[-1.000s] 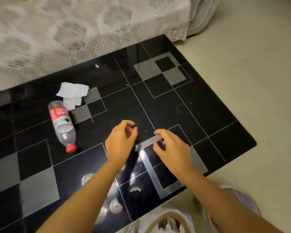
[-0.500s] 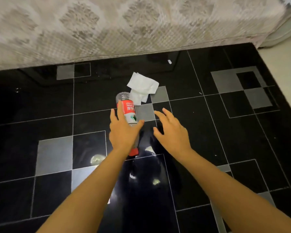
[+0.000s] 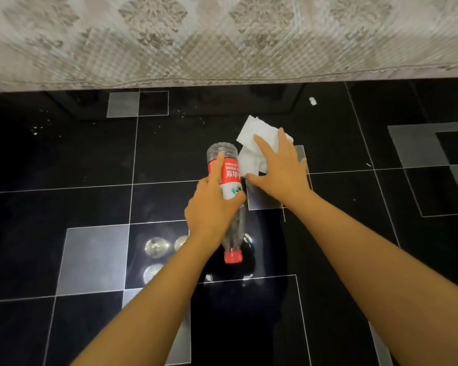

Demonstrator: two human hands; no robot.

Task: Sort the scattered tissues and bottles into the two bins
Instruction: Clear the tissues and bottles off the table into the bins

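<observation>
A clear plastic bottle (image 3: 229, 178) with a red label and red cap lies on the black glass table (image 3: 90, 167), cap pointing toward me. My left hand (image 3: 212, 207) is wrapped around its middle. Just right of the bottle's base lies a crumpled white tissue (image 3: 251, 143). My right hand (image 3: 280, 170) rests flat on the tissue with fingers spread, covering its right half. The two bins are out of view.
A sofa with a patterned lace cover (image 3: 222, 35) runs along the far edge of the table. A tiny white scrap (image 3: 312, 101) lies on the glass near the sofa. Ceiling lights reflect on the glass near my left forearm.
The view swung left and closer to the bottle and tissue. My left hand closed around the bottle. My right hand moved forward onto the tissue.
</observation>
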